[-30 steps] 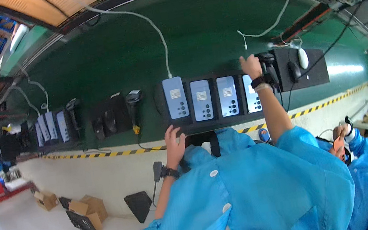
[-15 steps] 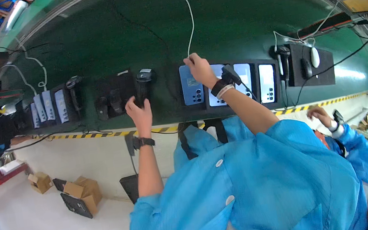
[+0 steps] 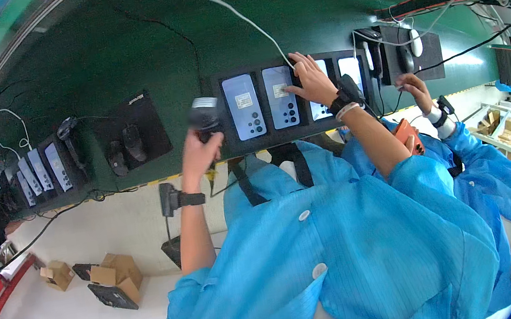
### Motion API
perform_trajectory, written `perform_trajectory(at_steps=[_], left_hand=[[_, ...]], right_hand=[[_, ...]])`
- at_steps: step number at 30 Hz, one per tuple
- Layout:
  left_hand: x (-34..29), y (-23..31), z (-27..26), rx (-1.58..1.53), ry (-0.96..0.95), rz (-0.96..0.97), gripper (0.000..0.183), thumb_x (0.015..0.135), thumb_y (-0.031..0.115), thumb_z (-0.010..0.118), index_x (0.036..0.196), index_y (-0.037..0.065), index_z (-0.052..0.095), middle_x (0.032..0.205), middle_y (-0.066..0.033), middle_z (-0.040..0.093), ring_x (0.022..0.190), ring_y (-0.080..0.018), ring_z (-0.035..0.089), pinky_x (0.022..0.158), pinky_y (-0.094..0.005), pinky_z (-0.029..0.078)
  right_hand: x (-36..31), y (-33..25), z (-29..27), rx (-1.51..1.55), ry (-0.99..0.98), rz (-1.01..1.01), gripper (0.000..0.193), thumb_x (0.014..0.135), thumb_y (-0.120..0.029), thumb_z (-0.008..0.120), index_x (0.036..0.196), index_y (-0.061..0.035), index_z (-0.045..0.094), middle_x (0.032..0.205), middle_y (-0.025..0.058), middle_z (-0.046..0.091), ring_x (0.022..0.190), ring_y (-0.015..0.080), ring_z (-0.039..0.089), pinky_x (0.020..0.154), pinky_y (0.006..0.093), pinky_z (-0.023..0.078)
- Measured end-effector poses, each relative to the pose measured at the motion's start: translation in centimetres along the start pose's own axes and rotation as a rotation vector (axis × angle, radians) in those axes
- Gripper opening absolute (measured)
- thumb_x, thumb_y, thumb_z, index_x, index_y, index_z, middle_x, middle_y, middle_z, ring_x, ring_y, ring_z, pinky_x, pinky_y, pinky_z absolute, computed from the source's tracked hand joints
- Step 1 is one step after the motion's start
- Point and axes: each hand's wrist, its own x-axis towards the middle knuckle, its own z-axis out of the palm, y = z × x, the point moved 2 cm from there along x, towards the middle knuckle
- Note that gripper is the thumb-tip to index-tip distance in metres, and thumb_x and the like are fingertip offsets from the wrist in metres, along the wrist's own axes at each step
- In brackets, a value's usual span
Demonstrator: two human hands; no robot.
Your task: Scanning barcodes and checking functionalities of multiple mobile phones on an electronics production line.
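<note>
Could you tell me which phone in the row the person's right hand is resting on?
The right hand rests on the third phone from the left; the two phones left of it lie uncovered.

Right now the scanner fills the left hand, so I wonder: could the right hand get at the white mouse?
Probably not without shifting: the right hand rests on a phone, the white mouse lies farther right, nearer a co-worker's hand.

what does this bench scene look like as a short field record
left hand: grips a black handheld barcode scanner
right hand: fingers rest on a phone lying back-up in a row on the black tray
surface: green bench top
nearby: white cable, black mouse
other person: a hand at the next station
</note>
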Motion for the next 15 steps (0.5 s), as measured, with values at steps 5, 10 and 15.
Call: perform_trajectory(at_steps=[5, 10, 15], left_hand=[[-0.4, 1.0, 7.5, -0.070, -0.249, -0.091, 0.025, 0.084, 0.017, 0.065, 0.099, 0.000, 0.052, 0.063, -0.0014, 0.053, 0.048, -0.0117, 0.051, 0.044, -0.0272, 0.042], [0.9, 0.4, 10.5, -0.185, -0.257, -0.117, 0.020, 0.084, 0.015, 0.062, 0.098, 0.003, 0.054, 0.063, -0.0012, 0.052, 0.049, -0.0102, 0.051, 0.043, -0.0269, 0.042], [1.8, -0.2, 12.2, -0.211, -0.263, -0.200, 0.012, 0.084, 0.014, 0.060, 0.089, 0.004, 0.056, 0.065, -0.0008, 0.053, 0.049, -0.0107, 0.051, 0.042, -0.0274, 0.042]], right_hand=[[0.7, -1.0, 1.1, -0.012, 0.048, 0.039, 0.052, 0.071, -0.035, 0.078, 0.093, -0.0032, 0.044, 0.136, 0.0216, 0.043, 0.133, 0.0371, 0.035, 0.113, 0.0500, 0.023], [0.7, -0.7, 1.3, 0.018, 0.068, 0.074, 0.052, 0.069, -0.033, 0.080, 0.093, -0.0031, 0.044, 0.133, 0.0202, 0.046, 0.129, 0.0364, 0.039, 0.112, 0.0504, 0.025], [0.8, -0.8, 1.5, 0.037, 0.079, 0.119, 0.050, 0.071, -0.030, 0.078, 0.096, -0.0037, 0.044, 0.132, 0.0180, 0.047, 0.128, 0.0360, 0.040, 0.111, 0.0498, 0.025]])
